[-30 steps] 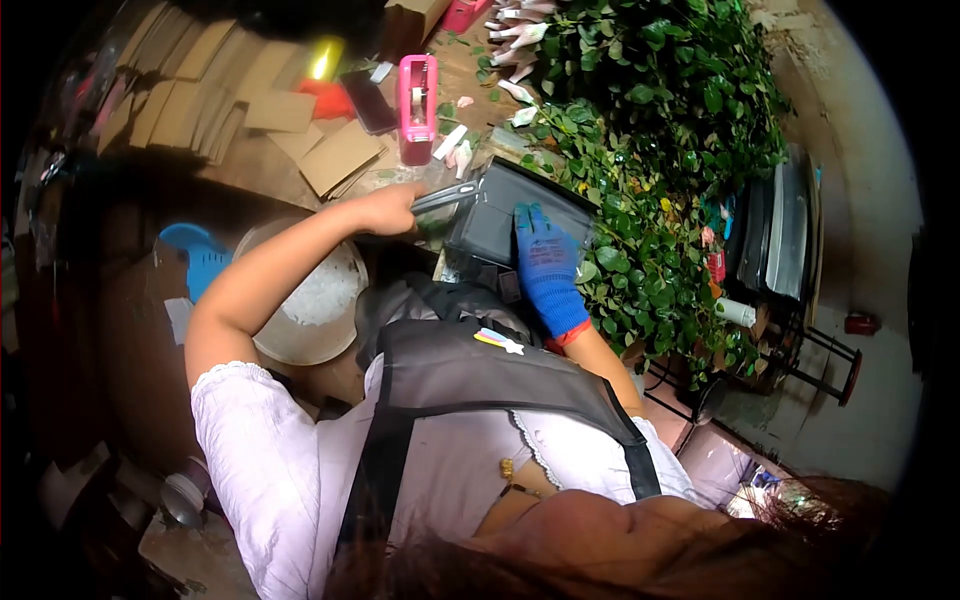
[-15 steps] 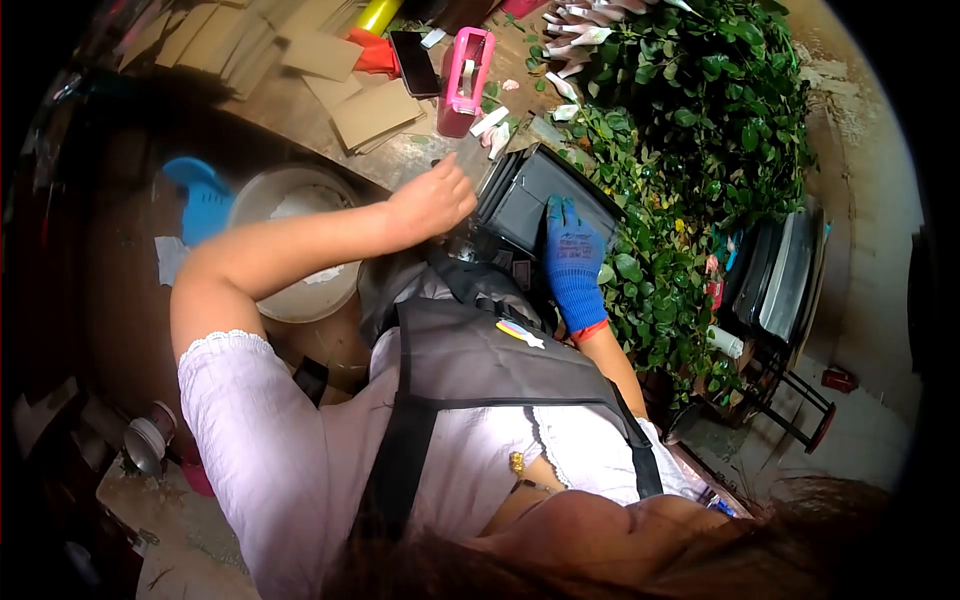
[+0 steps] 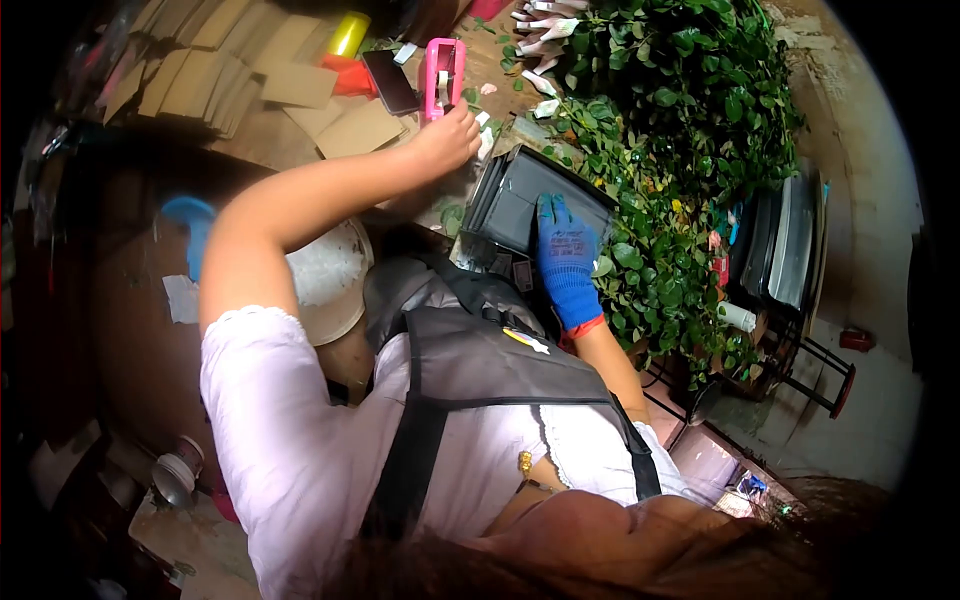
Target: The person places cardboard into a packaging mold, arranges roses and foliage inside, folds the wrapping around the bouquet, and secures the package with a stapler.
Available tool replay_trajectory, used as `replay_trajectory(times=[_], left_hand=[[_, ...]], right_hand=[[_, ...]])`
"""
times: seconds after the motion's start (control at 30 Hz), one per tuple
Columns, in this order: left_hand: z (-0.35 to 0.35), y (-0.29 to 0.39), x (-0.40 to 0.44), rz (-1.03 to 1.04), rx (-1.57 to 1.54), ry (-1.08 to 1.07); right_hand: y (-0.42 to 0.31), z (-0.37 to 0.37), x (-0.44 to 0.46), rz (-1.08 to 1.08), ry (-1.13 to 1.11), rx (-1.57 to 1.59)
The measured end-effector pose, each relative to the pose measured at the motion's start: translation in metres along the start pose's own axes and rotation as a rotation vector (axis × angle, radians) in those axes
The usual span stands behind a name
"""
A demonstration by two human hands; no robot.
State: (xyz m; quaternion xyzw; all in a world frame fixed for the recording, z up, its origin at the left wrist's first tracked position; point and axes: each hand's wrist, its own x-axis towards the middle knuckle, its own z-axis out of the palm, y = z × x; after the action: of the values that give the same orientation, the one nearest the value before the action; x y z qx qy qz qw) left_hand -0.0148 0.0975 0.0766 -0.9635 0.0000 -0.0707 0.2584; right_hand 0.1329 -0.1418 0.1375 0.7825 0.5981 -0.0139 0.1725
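Observation:
My left hand [image 3: 447, 143], bare, has its fingers curled together at the near end of a pink tape dispenser [image 3: 443, 70] on the table. Whatever lies between those fingertips is hidden. My right hand [image 3: 569, 250], in a blue knitted glove, lies flat with its fingers stretched out on a dark grey, flat, rimmed object [image 3: 520, 190] with layered edges. Small white pieces [image 3: 486, 140] lie between the dispenser and this object. To the right of the gloved hand are leafy green stems [image 3: 650, 250]; a row of pale wrapped tips [image 3: 540, 50] shows at their far end.
Brown cardboard pieces [image 3: 300, 85], a phone [image 3: 390, 82] and a yellow cylinder [image 3: 348, 35] lie on the table. A whitish bucket [image 3: 330, 275] and a blue plastic object [image 3: 190, 225] are below its edge. At right stand dark upright panels [image 3: 790, 245].
My left hand has moved up and forward to the pink tape dispenser, its fingers still curled. My right hand stays flat on the dark object. The whole view has shifted slightly.

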Motion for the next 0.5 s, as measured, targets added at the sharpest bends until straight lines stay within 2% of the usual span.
replay_trajectory(times=[0.1, 0.2, 0.23, 0.33, 0.43, 0.5], left_hand=[[0.024, -0.003, 0.027, -0.06, -0.046, 0.012], [0.036, -0.013, 0.05, 0.087, -0.115, 0.143], [0.038, -0.017, 0.055, 0.083, -0.214, 0.074], [0.026, -0.032, 0.064, 0.04, -0.474, -0.345], [0.021, -0.036, 0.063, 0.038, -0.53, -0.404], [0.04, -0.028, 0.051, 0.066, -0.37, -0.006]], right_hand=[[-0.006, -0.012, 0.001, 0.031, -0.036, -0.009], [-0.004, -0.005, 0.0, 0.024, -0.021, -0.014], [-0.002, 0.0, 0.001, 0.014, -0.004, -0.013], [-0.001, 0.007, -0.001, 0.019, 0.059, 0.027], [0.002, 0.005, -0.003, 0.014, 0.123, 0.124], [0.017, -0.001, -0.009, -0.048, 0.191, 0.313]])
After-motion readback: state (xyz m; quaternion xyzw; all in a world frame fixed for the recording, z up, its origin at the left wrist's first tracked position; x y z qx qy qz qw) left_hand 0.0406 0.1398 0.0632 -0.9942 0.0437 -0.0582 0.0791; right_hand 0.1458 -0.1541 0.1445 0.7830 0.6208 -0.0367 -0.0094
